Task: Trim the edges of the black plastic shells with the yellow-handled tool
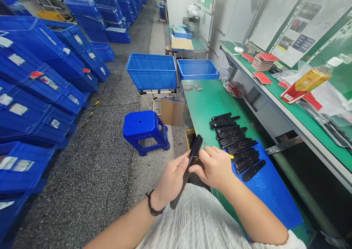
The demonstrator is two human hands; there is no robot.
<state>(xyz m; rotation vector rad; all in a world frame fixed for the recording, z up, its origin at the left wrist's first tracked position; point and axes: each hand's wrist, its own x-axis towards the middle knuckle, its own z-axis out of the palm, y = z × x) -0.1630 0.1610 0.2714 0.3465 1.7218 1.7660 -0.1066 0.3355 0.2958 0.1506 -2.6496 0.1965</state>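
Note:
My left hand (172, 175) is wrapped round a long, narrow black plastic part (196, 146), which is tilted with its far end up. Against the upper part of it, my right hand (216, 164) is closed on a slim tool; a thin tip shows by the thumb, and a yellow end (231, 156) sticks out behind the hand. It looks like a small knife, but the fingers hide most of it. Several similar black plastic parts (233, 136) lie in a slanting row to the right, some on the green table (203, 99), some on a blue sheet (275, 197).
A blue stool (141, 126) stands left of the table. Blue bins (154, 73) stand beyond it, and stacked blue crates (35, 66) line the left side. On the raised shelf (275, 95) at right are red-topped pads (264, 61) and a drink bottle (309, 82).

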